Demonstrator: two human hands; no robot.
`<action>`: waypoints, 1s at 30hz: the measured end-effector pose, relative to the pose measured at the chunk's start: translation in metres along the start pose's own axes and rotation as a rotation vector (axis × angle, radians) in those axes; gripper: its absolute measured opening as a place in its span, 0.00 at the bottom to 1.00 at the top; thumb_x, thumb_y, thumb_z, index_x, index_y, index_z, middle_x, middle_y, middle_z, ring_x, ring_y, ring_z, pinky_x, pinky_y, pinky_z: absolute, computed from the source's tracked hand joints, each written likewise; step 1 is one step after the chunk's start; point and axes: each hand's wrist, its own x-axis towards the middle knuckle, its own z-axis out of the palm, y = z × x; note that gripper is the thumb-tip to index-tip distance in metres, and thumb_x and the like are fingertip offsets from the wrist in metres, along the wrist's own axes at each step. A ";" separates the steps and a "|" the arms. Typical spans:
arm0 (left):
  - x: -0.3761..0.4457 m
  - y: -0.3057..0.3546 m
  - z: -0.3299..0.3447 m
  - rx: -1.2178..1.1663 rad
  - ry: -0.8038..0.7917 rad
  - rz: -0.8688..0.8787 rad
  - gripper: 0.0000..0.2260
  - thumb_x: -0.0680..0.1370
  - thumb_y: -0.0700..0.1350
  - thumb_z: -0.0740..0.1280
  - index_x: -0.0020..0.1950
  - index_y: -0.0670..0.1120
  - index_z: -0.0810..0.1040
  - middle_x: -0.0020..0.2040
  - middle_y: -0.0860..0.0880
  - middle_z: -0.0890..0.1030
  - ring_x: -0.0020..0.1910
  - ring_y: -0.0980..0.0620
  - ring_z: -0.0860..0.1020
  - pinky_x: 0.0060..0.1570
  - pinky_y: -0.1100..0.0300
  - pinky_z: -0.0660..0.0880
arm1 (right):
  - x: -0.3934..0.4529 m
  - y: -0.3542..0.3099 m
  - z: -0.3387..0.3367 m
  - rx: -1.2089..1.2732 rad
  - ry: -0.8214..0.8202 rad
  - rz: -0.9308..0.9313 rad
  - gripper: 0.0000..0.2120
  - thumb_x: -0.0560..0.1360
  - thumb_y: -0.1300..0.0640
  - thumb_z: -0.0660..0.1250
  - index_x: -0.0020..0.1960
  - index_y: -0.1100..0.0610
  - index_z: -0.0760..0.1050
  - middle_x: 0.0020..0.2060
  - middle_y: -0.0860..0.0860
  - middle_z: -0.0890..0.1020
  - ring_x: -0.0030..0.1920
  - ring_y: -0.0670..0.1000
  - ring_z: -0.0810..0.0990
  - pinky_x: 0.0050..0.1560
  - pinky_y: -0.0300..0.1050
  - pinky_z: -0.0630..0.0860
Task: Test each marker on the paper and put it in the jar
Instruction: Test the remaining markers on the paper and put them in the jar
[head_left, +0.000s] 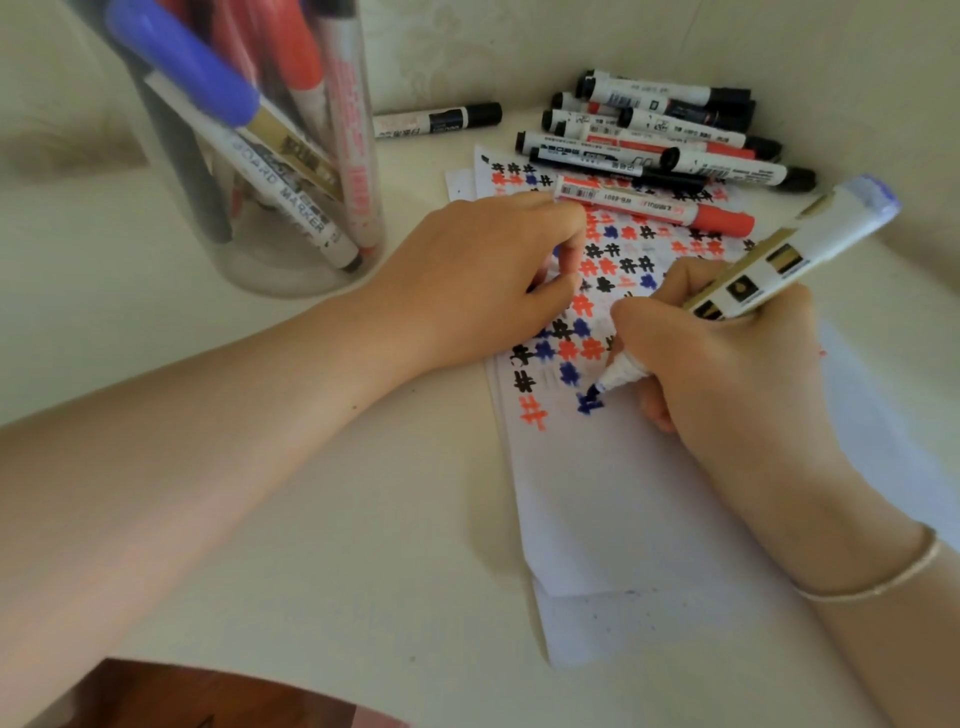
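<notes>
My right hand (727, 358) grips a blue marker (795, 254), white and gold barrel, cap stuck on its back end. Its tip touches the white paper (623, 493) at a fresh blue hash mark. Rows of red, black and blue hash marks cover the paper's upper half. My left hand (483, 275) rests on the paper with fingers curled loosely, holding it down. A clear jar (291, 260) with several markers in it stands at the upper left. A red marker (654, 205) lies just beyond my left fingertips.
A heap of several capped black and red markers (670, 135) lies at the back right by the wall. One black marker (441, 120) lies alone behind the jar. The white tabletop (311, 519) ends at the near left over a brown floor.
</notes>
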 end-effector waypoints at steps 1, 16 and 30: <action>0.000 0.000 0.000 -0.001 0.000 -0.003 0.03 0.77 0.48 0.61 0.48 0.52 0.74 0.36 0.59 0.69 0.34 0.62 0.69 0.33 0.68 0.63 | 0.000 0.001 0.000 -0.005 0.011 -0.009 0.09 0.67 0.68 0.65 0.36 0.74 0.67 0.28 0.71 0.69 0.24 0.58 0.63 0.22 0.41 0.61; -0.005 0.015 -0.010 -0.529 0.129 0.010 0.20 0.77 0.35 0.55 0.68 0.45 0.62 0.46 0.48 0.77 0.37 0.53 0.75 0.38 0.59 0.72 | 0.028 -0.004 -0.022 0.872 0.105 0.126 0.10 0.74 0.62 0.68 0.35 0.56 0.72 0.30 0.50 0.78 0.27 0.47 0.76 0.32 0.38 0.75; -0.006 0.021 -0.008 -0.587 -0.054 -0.057 0.35 0.79 0.39 0.65 0.77 0.53 0.48 0.55 0.54 0.80 0.50 0.57 0.78 0.53 0.70 0.70 | 0.027 0.001 -0.019 0.777 0.079 0.079 0.07 0.76 0.64 0.60 0.38 0.60 0.69 0.23 0.51 0.78 0.20 0.49 0.73 0.25 0.39 0.71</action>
